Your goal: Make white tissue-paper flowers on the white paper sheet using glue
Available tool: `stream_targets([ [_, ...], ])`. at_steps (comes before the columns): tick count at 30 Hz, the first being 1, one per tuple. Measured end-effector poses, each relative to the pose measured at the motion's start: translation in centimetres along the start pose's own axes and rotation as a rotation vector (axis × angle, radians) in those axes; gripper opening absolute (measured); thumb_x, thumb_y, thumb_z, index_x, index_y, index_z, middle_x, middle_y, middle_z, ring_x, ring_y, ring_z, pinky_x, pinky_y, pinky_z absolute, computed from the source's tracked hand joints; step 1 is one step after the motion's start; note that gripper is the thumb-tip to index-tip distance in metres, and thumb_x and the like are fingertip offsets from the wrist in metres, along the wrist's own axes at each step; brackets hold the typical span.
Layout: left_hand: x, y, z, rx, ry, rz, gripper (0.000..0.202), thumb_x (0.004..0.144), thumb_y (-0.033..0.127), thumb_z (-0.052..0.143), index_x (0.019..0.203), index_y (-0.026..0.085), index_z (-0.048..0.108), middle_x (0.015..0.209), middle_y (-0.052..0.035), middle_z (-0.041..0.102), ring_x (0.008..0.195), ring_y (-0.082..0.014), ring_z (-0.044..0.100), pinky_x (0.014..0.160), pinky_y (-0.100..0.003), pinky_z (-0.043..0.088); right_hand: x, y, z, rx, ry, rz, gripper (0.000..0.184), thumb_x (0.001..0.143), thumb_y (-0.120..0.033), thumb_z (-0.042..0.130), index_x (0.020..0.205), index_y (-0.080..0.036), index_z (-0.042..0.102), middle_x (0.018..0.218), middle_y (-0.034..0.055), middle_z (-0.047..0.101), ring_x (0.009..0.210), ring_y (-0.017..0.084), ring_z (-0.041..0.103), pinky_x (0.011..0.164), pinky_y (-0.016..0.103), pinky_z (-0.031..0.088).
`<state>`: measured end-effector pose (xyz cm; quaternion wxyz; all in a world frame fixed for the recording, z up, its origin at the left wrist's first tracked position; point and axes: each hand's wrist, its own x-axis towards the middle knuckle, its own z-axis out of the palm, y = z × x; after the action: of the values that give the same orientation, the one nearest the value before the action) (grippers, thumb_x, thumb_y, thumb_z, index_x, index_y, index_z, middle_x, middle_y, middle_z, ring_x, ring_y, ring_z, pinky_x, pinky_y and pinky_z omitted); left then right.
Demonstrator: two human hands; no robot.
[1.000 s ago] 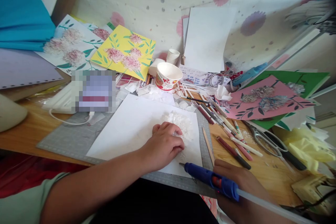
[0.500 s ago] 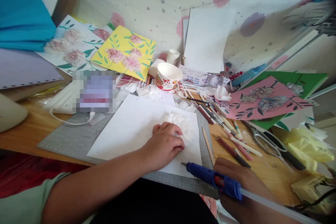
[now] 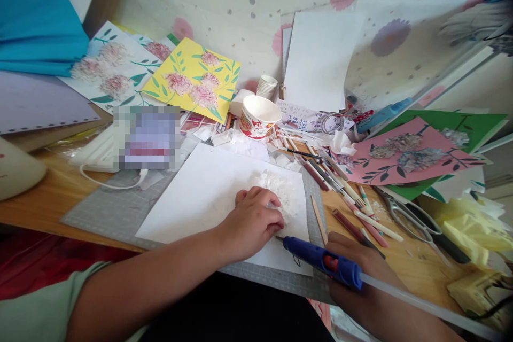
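My left hand (image 3: pixel 251 222) rests on a white sheet of paper (image 3: pixel 204 192), fingers curled and pressed onto a cluster of white tissue petals (image 3: pixel 280 192). My right hand (image 3: pixel 360 278) grips a blue glue gun (image 3: pixel 320 262) with a clear glue stick out of its back. Its nozzle points left, close to my left fingertips and the lower edge of the tissue. The sheet lies on a grey cutting mat (image 3: pixel 112 208).
A paper cup (image 3: pixel 259 116) stands behind the sheet. Several pencils (image 3: pixel 344 192), scissors (image 3: pixel 409 216), a pink flower card (image 3: pixel 401 157), a yellow flower card (image 3: pixel 196 83) and yellow tissue (image 3: pixel 473 227) crowd the wooden table.
The glue gun's nozzle has moved up and slightly left, closer to my left fingertips. My left hand stays pressed on the tissue.
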<state>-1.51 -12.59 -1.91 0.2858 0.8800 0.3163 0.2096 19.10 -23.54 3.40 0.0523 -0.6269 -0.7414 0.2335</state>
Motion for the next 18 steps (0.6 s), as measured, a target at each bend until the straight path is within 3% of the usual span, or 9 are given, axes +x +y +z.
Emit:
stream_targets([
  [5,0.0,0.0,0.0,0.005,0.001,0.007,0.011,0.084,0.018,0.067,0.081,0.026,0.073,0.112,-0.002,0.058,0.112,-0.0242,0.048,0.091,-0.046,0.031,-0.1,0.0,-0.2,0.021,-0.037,-0.027,0.011,0.071,-0.012,0.048,0.07,-0.023,0.046,0.082,-0.0013,0.055,0.067,0.014,0.054,0.058,0.026,0.036],
  [11,0.0,-0.1,0.1,0.006,-0.003,0.0,0.011,0.084,0.017,0.066,0.08,0.026,0.073,0.112,-0.0024,0.059,0.111,-0.0242,0.048,0.091,-0.046,0.031,-0.6,0.4,0.1,0.006,-0.055,-0.023,0.014,0.069,-0.011,0.049,0.065,-0.022,0.041,0.073,-0.0024,0.053,0.064,0.013,0.055,0.055,0.024,0.034],
  [18,0.0,0.0,0.0,0.008,-0.004,0.005,0.012,0.084,0.017,0.065,0.08,0.026,0.073,0.112,-0.0025,0.059,0.111,-0.0242,0.048,0.091,-0.046,0.031,-1.5,0.4,-0.6,0.009,-0.075,0.0,0.011,0.075,-0.013,0.048,0.068,-0.022,0.049,0.077,-0.0017,0.059,0.067,0.012,0.057,0.056,0.022,0.037],
])
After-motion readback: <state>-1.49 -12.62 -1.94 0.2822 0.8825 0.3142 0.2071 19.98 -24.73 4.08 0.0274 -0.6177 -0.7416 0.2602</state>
